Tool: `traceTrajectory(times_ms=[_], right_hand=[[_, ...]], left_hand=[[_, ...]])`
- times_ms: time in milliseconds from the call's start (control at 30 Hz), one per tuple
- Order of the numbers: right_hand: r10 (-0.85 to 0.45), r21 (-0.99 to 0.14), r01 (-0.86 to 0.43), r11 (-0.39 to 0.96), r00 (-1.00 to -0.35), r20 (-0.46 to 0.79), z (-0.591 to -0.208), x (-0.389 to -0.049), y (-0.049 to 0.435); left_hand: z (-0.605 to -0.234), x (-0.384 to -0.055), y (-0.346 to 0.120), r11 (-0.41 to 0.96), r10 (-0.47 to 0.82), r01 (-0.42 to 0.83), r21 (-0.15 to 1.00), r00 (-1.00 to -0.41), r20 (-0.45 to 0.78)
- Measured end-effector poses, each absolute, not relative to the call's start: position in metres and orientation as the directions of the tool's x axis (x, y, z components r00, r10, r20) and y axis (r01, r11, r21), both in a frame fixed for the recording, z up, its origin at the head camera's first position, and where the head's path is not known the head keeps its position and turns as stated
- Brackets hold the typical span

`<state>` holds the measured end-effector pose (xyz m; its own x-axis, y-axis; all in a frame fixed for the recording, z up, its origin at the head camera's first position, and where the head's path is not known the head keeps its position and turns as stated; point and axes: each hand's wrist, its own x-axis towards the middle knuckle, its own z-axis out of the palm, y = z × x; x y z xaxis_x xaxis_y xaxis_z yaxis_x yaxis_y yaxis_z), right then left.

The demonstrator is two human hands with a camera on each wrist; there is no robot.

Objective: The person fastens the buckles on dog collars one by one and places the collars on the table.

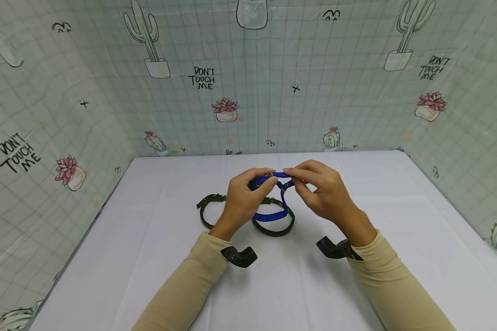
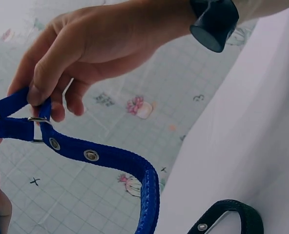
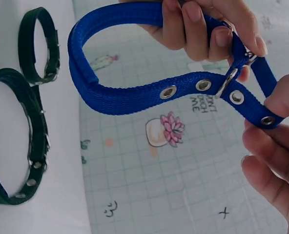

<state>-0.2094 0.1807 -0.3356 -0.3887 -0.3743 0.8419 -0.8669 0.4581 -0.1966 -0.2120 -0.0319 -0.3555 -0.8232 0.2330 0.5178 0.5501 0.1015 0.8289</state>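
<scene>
A blue collar (image 1: 271, 217) of woven strap with metal eyelets is held up above the table between both hands. My left hand (image 1: 245, 191) grips it by the buckle (image 3: 251, 56), thumb and fingertips close together there. With thumb and forefinger, my right hand (image 1: 320, 188) pinches the punched end of the strap, which bends back toward the buckle in the right wrist view. The strap passes through a metal loop (image 3: 227, 84) there, and the rest of the collar hangs in a wide curve. Part of the buckle is hidden behind the left fingers.
Two dark green collars lie on the white table (image 1: 170, 276) beyond the hands: a larger one (image 3: 37, 146) and a smaller one (image 3: 30, 44). A patterned cloth (image 1: 269, 64) with drawn cacti stands behind and at both sides of the table.
</scene>
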Motion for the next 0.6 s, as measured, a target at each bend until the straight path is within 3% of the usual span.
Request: traceTrajectory(times_ms=[267, 600], right_hand=[[-0.420, -0.135, -0.843, 0.520, -0.390, 0.819, -0.3363, -0.2075, 0.1799], [-0.382, -0.172, -0.829, 0.533, -0.417, 0.825, -0.3402, -0.2074, 0.1754]], left_hand=[[-0.3561, -0.2127, -0.0312, 0.120, 0.257, 0.559, 0.821, -0.816, 0.518], [-0.3569, -0.2148, -0.0317, 0.090, 0.257, 0.519, 0.850, -0.836, 0.484]])
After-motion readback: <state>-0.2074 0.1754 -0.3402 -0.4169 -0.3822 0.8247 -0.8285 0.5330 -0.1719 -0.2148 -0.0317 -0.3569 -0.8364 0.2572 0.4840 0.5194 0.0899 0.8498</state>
